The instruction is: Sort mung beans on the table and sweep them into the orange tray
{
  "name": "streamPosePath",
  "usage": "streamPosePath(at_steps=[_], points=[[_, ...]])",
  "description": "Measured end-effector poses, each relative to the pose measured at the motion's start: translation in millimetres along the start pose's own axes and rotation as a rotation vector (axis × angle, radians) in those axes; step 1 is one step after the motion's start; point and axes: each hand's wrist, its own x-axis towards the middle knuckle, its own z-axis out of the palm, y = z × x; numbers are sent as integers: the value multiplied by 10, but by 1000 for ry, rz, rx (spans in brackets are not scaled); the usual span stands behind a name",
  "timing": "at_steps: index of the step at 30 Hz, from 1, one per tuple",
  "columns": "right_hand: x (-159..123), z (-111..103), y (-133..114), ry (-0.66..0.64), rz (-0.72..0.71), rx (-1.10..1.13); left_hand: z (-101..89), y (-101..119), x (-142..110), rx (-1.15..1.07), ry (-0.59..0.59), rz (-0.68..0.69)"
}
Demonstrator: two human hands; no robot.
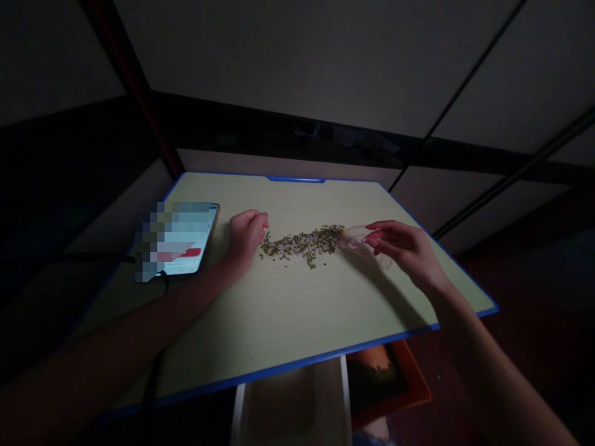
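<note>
A long, loose pile of small green and pale bits (302,243), like seeds or dried herbs, lies across the middle of the pale table top. At the pile's left end, my left hand (246,238) rests closed with its fingers curled in; anything inside it is hidden. My right hand (400,244) is at the right end, thumb and fingers pinched on a clear plastic piece with pink markings (356,234). The piece looks curved, like a protractor, and its near edge touches or nearly touches the pile. Part of it is behind my fingers.
The small table (260,334) has a blue rim. A lit phone (190,241) stands at its left, with a dark cable near it. Below the front edge are a white open bin (346,402) and an orange-edged box (421,384). Pale panels (297,62) rise behind.
</note>
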Motion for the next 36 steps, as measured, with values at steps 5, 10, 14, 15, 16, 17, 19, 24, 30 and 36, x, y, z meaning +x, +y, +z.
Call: streamPosePath(at_steps=[5,10,14,15,16,17,19,24,30,36], points=[[560,-220,311,11,41,125,-20,61,-39,49,-8,-3],[854,-228,572,13,39,162,-28,149,-64,118,-30,-19],[853,-259,657,-27,42,147,-23,191,-72,159,-41,-52],[844,-269,665,-47,24,121,-22,195,-75,168,-43,-59],[838,-275,671,-70,-3,82,-22,197,-77,176,-46,-65],[836,-277,676,-91,-33,42,-22,195,-77,185,-49,-70],[840,-269,688,-125,-85,-23,-25,182,-75,196,-53,-78],[831,-204,698,-211,-160,-80,-29,162,-74,195,-48,-86],[690,32,577,-340,-197,-31,-17,192,-84,216,-50,-86],[515,399,419,-409,-213,29,-13,184,-94,220,-42,-86]])
